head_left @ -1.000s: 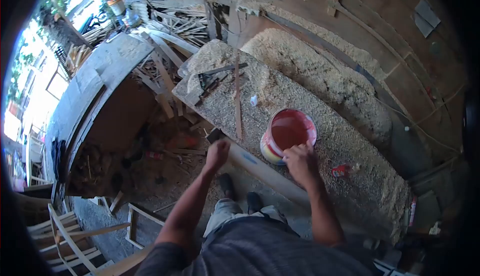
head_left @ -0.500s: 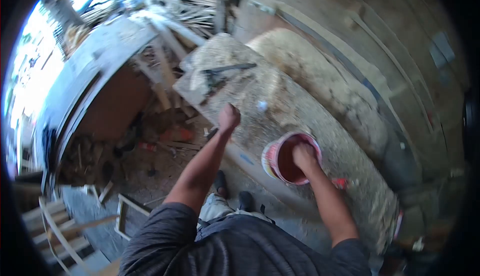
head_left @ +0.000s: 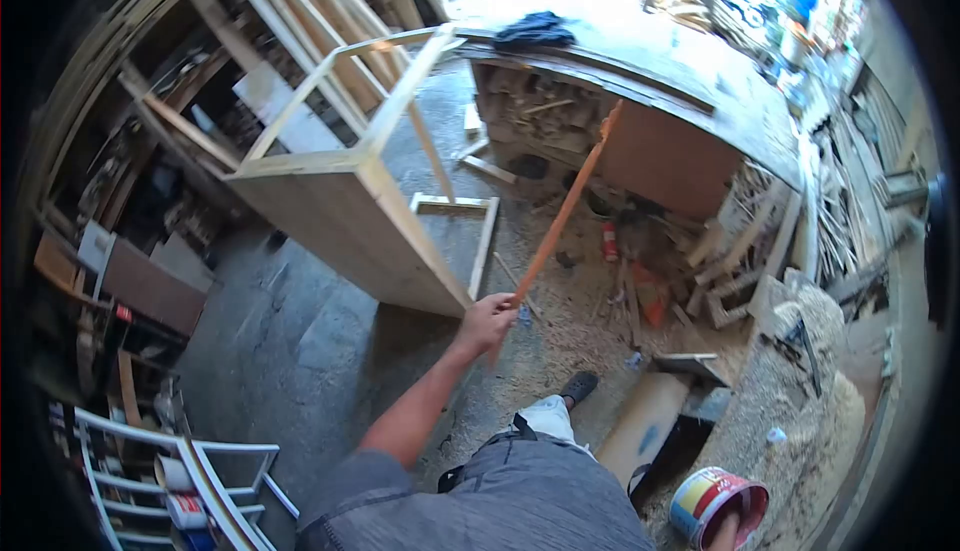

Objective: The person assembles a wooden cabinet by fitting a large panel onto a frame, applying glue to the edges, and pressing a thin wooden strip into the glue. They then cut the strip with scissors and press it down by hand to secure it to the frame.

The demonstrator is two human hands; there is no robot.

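Observation:
My left hand (head_left: 487, 324) is closed around the lower part of a long, thin orange-brown wooden stick (head_left: 562, 221), which slants up and away to the right. At the lower right, my right hand (head_left: 728, 529) reaches down inside a red, white and yellow bucket (head_left: 688, 503). Its fingers are hidden by the bucket and the frame edge, so what they hold cannot be made out. The bucket stands on a dusty workbench (head_left: 742, 438).
Left of the stick stands a pale wooden frame with a panel (head_left: 340, 221). A large table (head_left: 640, 66) with a dark cloth (head_left: 535, 31) on it is ahead. Wood scraps and a red bottle (head_left: 609, 241) lie beneath. White racks (head_left: 190, 471) stand at lower left.
My view has swung left, bringing the wooden frame into sight and the bucket to the lower right. The stick in my left hand now shows clearly. My right hand stays in the bucket.

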